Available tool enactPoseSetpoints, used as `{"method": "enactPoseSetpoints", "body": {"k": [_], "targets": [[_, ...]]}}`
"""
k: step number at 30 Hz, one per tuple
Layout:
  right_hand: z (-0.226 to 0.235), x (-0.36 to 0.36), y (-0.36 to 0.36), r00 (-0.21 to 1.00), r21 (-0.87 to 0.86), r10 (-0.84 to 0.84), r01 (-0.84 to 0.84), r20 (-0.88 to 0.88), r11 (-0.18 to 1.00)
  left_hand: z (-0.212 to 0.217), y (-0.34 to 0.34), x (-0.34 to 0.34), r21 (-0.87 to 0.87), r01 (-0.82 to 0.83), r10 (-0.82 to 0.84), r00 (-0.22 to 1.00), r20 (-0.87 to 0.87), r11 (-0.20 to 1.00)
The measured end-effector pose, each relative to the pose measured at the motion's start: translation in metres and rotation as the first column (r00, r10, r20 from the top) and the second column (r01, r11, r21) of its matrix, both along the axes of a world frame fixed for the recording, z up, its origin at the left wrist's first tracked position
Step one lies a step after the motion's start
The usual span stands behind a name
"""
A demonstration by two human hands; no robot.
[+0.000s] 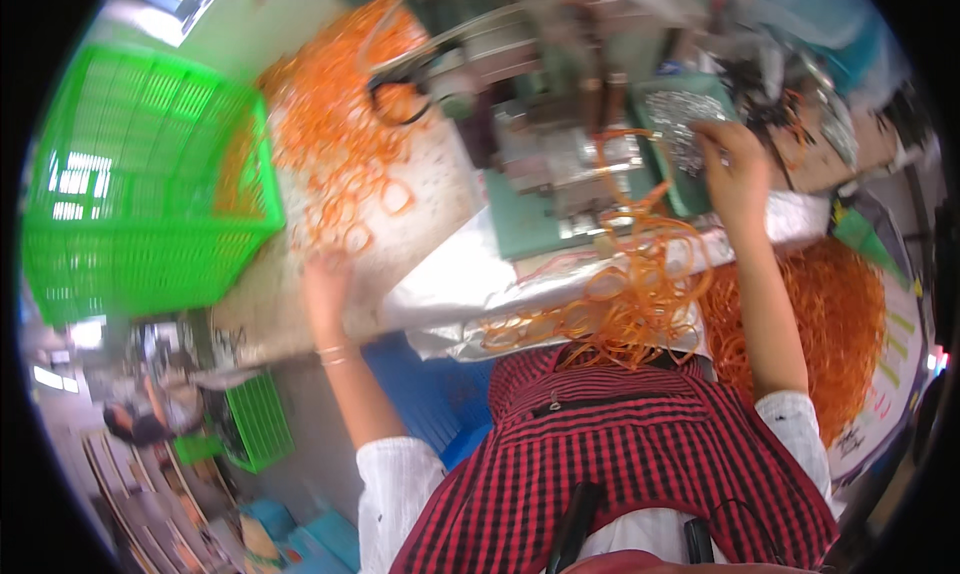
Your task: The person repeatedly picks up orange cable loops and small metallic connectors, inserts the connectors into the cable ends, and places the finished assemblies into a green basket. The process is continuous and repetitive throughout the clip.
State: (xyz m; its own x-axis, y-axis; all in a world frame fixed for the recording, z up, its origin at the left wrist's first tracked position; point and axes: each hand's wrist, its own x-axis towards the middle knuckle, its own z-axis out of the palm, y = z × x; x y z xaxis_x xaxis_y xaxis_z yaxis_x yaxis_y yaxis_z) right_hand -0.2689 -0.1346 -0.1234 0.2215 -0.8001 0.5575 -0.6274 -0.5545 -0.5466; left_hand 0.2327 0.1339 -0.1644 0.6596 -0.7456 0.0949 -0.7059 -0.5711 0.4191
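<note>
Left hand (327, 279) at nine o'clock, near the orange rings (340, 139) at eleven — blurred, grip impossible to tell. Right hand (738, 162) at two, fingers curled over silver bits (680, 122) in the tray (688, 198) — any hold unclear.

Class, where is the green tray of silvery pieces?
In the head view, the green tray sits upper right of centre, just right of the machine, with the right hand at its right side.
</note>
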Motion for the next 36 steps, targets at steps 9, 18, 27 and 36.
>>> {"method": "enactPoseSetpoints", "body": {"k": [9, 18, 27, 36], "targets": [[0.002, -0.057, 0.040, 0.974, 0.111, -0.219, 0.212, 0.057, 0.971, 0.006, -0.065, -0.105, -0.323, 0.115, -0.173, 0.972, -0.157, 0.940], [0.074, -0.014, 0.056, 0.918, 0.498, 0.114, -0.306, 0.379, 0.812, 0.095, -0.098, -0.186, -0.870, 0.095, -0.517, 0.833, -0.196, 0.484], [0.083, 0.076, 0.034, 0.797, 0.417, 0.153, -0.457, 0.585, 0.786, 0.022, -0.102, -0.192, -0.796, -0.252, -0.458, 0.707, -0.540, 0.550], [0.077, 0.092, 0.046, 0.547, 0.331, 0.069, -0.597, 0.835, 0.731, 0.161, -0.142, -0.233, -0.946, 0.300, -0.556, 0.810, 0.185, 0.122]]}}
